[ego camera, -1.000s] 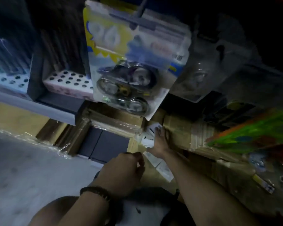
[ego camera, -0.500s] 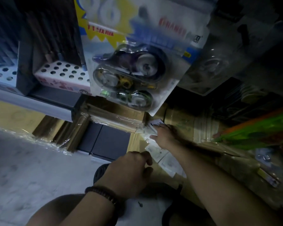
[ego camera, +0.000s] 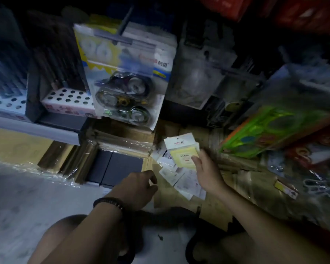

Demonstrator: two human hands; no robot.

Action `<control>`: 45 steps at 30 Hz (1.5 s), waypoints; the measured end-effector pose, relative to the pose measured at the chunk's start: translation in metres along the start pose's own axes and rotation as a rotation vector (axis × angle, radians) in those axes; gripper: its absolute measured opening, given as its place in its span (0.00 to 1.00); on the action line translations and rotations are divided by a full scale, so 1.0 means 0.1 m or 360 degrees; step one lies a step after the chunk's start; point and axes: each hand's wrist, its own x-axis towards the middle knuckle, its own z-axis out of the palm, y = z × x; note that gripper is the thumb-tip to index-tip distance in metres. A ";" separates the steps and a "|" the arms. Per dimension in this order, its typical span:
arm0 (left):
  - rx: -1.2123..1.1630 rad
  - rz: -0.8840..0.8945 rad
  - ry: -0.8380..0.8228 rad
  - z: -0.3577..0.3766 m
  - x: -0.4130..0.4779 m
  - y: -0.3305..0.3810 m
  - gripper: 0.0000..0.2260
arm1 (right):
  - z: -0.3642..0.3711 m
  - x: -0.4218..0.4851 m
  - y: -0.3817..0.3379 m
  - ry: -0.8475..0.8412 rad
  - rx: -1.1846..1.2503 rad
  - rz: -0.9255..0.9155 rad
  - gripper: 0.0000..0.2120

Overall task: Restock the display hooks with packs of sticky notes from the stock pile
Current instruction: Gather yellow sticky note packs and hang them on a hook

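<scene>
My right hand (ego camera: 208, 172) pinches the yellow sticky-note pack (ego camera: 183, 156) by one edge, my left hand (ego camera: 139, 185) hangs empty, so the slick pack could slip.

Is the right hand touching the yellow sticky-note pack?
Touching. In the head view the right hand grips the yellow sticky-note pack, with the thumb lying across its front.

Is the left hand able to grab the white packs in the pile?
Probably yes. The left hand is right beside the white packs, nothing between them; the right hand holds a yellow pack.
</scene>
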 end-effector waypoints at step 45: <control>-0.1042 0.1318 0.0723 -2.53 -2.96 3.42 0.22 | -3.34 -2.40 -3.30 0.0836 0.0964 -0.1370 0.34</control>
